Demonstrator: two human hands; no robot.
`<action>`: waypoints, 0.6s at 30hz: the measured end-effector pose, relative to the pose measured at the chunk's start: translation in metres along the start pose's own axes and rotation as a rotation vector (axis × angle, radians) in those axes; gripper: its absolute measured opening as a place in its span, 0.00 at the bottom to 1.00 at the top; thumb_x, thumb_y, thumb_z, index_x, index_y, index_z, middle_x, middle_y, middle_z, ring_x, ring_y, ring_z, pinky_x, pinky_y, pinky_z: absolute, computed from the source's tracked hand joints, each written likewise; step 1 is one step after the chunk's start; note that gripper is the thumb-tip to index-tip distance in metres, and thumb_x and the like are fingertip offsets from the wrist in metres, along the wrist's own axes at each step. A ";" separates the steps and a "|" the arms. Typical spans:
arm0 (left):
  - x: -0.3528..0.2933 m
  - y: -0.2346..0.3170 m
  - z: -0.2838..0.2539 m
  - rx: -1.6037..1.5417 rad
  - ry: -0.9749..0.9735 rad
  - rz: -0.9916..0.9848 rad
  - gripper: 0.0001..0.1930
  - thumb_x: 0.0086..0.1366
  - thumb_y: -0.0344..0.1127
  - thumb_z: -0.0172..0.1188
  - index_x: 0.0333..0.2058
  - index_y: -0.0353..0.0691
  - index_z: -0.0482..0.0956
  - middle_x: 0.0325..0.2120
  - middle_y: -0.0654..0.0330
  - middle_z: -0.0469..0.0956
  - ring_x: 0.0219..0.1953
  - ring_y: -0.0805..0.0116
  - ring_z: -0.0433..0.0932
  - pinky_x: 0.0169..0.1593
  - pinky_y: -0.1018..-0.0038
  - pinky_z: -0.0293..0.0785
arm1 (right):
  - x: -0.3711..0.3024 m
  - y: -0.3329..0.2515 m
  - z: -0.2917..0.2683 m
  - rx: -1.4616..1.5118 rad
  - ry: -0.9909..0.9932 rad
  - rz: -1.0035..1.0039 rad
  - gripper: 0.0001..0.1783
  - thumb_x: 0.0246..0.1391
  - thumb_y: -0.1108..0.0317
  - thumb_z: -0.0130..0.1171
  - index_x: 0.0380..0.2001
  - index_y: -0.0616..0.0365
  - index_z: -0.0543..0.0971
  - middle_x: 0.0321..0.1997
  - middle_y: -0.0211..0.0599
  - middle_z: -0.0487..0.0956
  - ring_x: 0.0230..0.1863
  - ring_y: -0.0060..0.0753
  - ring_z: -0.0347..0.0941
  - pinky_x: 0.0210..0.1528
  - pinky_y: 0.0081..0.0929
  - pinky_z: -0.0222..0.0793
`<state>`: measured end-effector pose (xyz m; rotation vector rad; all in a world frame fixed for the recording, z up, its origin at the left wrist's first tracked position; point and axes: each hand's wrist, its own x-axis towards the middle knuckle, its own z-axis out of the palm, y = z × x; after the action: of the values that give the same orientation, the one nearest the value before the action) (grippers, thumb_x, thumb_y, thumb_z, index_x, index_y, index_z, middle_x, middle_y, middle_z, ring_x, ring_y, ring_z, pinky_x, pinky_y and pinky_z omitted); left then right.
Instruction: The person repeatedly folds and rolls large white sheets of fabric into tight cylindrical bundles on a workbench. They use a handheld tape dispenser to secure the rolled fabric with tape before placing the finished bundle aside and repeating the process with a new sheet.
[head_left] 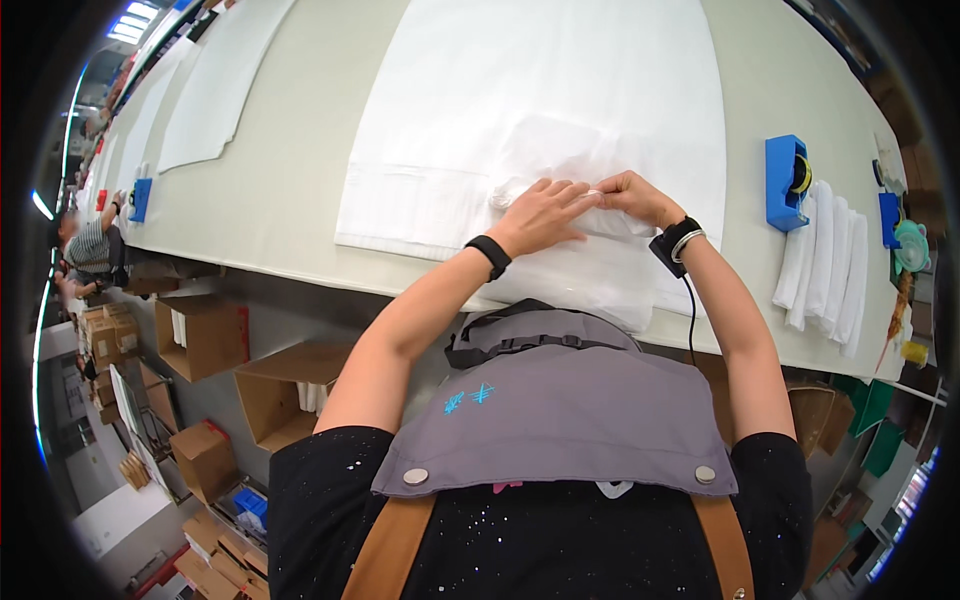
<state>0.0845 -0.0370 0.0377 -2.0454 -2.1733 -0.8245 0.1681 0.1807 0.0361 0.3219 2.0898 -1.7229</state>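
A stack of large white sheets (540,70) lies on the table in front of me. Across its near end spreads thin, crumpled translucent plastic film (575,268), part of it hanging toward the table's front edge. My left hand (540,214) rests on the film with its fingers stretched out, pressing a bunched fold. Right beside it, my right hand (637,199) pinches that same fold between thumb and fingers. The fingertips of both hands nearly meet there. Whether anything is wrapped inside the fold, I cannot tell.
A blue tape dispenser (786,183) and several white rolled bundles (825,260) lie to the right. More white sheets (215,100) are at the far left, near another blue dispenser (141,200) and a person (90,245). Cardboard boxes (205,335) stand below the table's left edge.
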 end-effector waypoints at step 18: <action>-0.015 -0.018 0.012 0.060 -0.003 -0.131 0.28 0.50 0.48 0.69 0.50 0.45 0.75 0.45 0.62 0.77 0.49 0.61 0.74 0.54 0.64 0.69 | -0.046 0.037 0.036 -1.051 0.510 -0.446 0.30 0.50 0.56 0.63 0.58 0.44 0.71 0.58 0.26 0.75 0.65 0.33 0.64 0.69 0.48 0.52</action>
<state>0.0735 -0.0454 0.0153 -1.8955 -2.3239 -0.7580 0.2314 0.1568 0.0187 -0.0549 3.2742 -0.4913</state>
